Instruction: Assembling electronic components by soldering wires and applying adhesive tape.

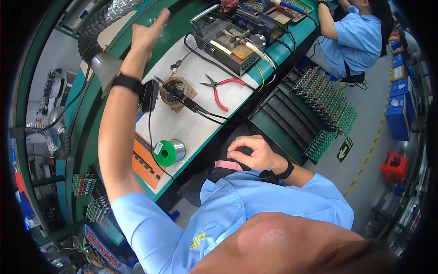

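Observation:
My left hand [145, 38] is stretched out over the far left of the bench, beside a grey fume hood [106, 68]. One blurred digit points away; the other fingers are mostly hidden, so its grip is unclear. Close to my chest, my right hand [256, 153] is closed, thumb and forefinger pinched together; anything between them is too small to make out. Below my left wrist, a black soldering iron [182, 97] rests across a round holder [175, 108]. Red-handled pliers [216, 87] lie spread on the white bench top. A green-ended solder spool [166, 152] sits nearer me.
A metal soldering machine [230, 45] stands at the bench's far end, with cables trailing over the edge. Rows of green circuit boards [326, 102] stand in a rack on the right. A co-worker in blue [353, 39] sits beyond. A red stool [394, 166] is farther right.

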Motion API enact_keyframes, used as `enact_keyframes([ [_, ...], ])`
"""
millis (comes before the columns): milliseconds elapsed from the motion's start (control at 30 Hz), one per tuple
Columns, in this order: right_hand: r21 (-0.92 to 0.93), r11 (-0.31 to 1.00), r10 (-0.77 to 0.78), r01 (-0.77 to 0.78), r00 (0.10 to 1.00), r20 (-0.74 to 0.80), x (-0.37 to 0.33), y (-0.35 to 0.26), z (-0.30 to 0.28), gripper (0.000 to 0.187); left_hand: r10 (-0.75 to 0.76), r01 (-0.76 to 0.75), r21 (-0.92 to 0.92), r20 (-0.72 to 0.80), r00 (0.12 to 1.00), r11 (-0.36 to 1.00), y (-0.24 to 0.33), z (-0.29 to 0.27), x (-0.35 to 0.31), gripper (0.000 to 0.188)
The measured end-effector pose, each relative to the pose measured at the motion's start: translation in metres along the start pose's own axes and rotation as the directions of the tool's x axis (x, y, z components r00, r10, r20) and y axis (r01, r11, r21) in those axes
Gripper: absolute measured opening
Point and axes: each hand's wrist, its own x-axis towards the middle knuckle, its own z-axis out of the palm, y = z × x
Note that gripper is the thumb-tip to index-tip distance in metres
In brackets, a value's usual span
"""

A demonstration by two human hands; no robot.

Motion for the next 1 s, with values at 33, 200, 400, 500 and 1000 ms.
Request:
enact_keyframes([
  [33, -0.022, 1.000, -0.001, 0.001, 1.000, 0.012, -0.001, 0.001, -0.003, 0.007, -0.192, 0.189, -0.042, -0.118, 0.974, 0.981, -0.004, 0.012, 0.020, 0.072],
  [200, -0.023, 1.000, 0.011, -0.011, 1.000, 0.004, 0.000, 0.009, -0.017, 0.007, -0.248, 0.241, -0.131, -0.038, 0.968, 0.962, -0.031, 0.015, 0.067, 0.073],
  [400, 0.010, 0.999, 0.045, -0.045, 0.999, -0.003, -0.001, 0.020, -0.023, 0.010, -0.058, 0.038, -0.270, -0.065, 0.996, 0.962, -0.025, 0.015, 0.045, 0.046],
  [500, 0.009, 0.999, 0.050, -0.050, 0.999, 0.016, -0.001, 0.023, -0.024, 0.011, -0.016, 0.014, -0.135, -0.018, 1.000, 0.991, -0.024, 0.011, 0.039, 0.040],
  [1000, 0.011, 0.994, 0.110, -0.111, 0.993, 0.041, -0.001, 0.027, -0.022, 0.007, 0.054, -0.062, 0.119, 0.069, 0.996, 0.991, -0.044, 0.013, 0.045, 0.042],
])
